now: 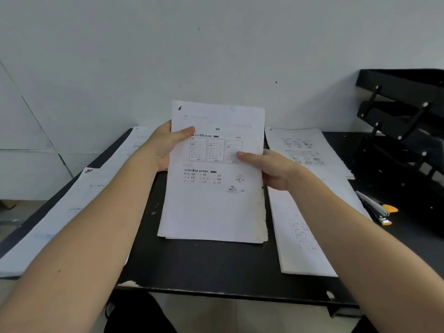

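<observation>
Fingers (185, 132) of left hand (165, 145) at 9 and right hand (269, 169) at 3 o'clock pinch the paper stack (213, 200) over mid worktop (204, 265); uneven lower sheets could slip out if grip slackens.

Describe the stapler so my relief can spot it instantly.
Start at the black table, then go to its right side, below the black tray rack. Between the rack and the nearest paper pile lies the stapler: the only small tool, dark with orange tips.

On the table (204, 267) a left pile (60, 219) and right pile (310, 150) flank the sheaf (211, 207), stapler (377, 210) and tray rack (403, 131) farther right.
</observation>
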`<state>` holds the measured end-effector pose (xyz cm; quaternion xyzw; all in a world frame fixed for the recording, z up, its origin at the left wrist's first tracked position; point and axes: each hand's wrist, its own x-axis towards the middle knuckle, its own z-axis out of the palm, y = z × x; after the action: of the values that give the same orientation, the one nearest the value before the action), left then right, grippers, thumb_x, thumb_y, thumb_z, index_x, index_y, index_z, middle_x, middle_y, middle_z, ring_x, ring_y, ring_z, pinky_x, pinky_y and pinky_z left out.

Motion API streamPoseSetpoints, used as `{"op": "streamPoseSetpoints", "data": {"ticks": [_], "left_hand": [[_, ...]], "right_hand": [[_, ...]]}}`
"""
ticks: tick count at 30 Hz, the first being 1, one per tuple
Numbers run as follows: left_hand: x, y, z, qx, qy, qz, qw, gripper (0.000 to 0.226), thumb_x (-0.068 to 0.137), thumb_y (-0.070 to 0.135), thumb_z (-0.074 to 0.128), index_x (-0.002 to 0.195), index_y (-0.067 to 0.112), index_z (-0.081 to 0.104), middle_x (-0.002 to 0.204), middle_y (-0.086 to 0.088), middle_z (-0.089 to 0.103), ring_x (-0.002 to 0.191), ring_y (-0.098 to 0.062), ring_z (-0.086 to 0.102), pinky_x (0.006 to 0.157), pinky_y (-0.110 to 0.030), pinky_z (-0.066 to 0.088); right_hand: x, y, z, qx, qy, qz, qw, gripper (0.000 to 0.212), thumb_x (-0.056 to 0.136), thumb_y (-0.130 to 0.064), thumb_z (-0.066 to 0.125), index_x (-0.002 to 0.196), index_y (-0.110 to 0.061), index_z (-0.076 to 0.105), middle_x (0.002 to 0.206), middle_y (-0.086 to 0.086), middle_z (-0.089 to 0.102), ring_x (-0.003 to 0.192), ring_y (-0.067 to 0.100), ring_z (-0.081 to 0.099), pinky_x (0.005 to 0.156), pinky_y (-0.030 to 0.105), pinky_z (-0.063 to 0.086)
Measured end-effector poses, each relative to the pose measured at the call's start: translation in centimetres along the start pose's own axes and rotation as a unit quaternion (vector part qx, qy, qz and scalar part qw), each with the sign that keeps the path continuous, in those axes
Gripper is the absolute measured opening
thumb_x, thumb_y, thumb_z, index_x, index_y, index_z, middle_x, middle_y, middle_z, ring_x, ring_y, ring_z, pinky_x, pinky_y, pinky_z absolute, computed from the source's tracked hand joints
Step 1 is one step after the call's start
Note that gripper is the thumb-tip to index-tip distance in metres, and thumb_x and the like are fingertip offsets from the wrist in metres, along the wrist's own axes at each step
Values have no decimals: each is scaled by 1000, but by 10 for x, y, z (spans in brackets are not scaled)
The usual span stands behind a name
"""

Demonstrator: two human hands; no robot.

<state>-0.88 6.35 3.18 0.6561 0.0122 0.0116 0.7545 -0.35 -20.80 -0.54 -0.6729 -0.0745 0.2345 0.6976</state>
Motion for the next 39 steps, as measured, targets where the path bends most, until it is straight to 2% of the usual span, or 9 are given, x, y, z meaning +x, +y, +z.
{"op": "streamPoseSetpoints", "data": {"ticks": [5,9,11,13,15,19,23,29,39], "left_hand": [[10,14,11,-28,-10,47,998,40,94,15,68,133,11,61,119,-9,75,107,-26,73,79,-40,61],[7,19,8,-26,-77,47,996,49,89,31,65,134,12,61,126,-7,72,115,-24,70,87,-38,60],[8,16,17,-16,-93,64,994,38,89,23,64,125,12,66,119,-5,75,111,-22,72,86,-36,61],[10,13,29,-13,-65,107,992,24,93,14,63,117,14,69,110,-2,78,105,-20,73,84,-34,61],[14,9,38,-10,-36,148,988,23,93,13,65,116,14,70,111,-2,77,108,-21,73,87,-35,60],[19,-6,45,10,-23,168,985,33,82,23,72,114,17,70,114,0,77,111,-19,71,91,-34,59],[23,-19,50,-15,-5,173,985,23,83,17,71,106,18,71,103,5,79,100,-15,75,82,-29,61],[30,-23,47,11,-6,183,983,18,89,9,70,105,19,73,105,5,79,103,-15,74,81,-27,60],[28,-19,41,15,-38,164,986,27,81,24,73,107,20,74,110,2,78,108,-18,73,90,-33,60]], "right_hand": [[3,-8,-3,54,1,-71,996,32,97,-15,70,129,-8,68,125,10,75,117,30,72,98,46,59],[4,-30,-8,50,15,-147,988,34,98,-12,68,132,-4,66,126,11,75,116,30,72,93,43,62],[6,-43,-12,40,22,-179,983,33,99,-10,67,132,-5,66,126,12,74,115,31,72,91,44,62],[9,-53,-18,17,27,-210,977,33,98,-10,67,131,-5,67,127,13,73,116,33,72,94,47,60],[12,-59,-26,-8,31,-231,972,32,97,-12,68,129,-7,67,128,13,73,117,34,71,98,50,57],[18,-48,-39,-28,39,-229,972,33,95,-16,71,128,-11,68,126,11,74,115,34,72,101,57,55],[25,-32,-44,10,34,-228,973,39,95,-16,71,132,-6,66,130,15,72,119,38,69,104,60,52],[33,-30,-42,11,46,-241,969,41,92,-17,72,130,-3,68,127,14,74,117,35,71,102,55,55],[33,-31,-39,-17,57,-239,969,36,91,-14,74,126,-6,71,124,11,75,115,30,72,102,53,56]]}}
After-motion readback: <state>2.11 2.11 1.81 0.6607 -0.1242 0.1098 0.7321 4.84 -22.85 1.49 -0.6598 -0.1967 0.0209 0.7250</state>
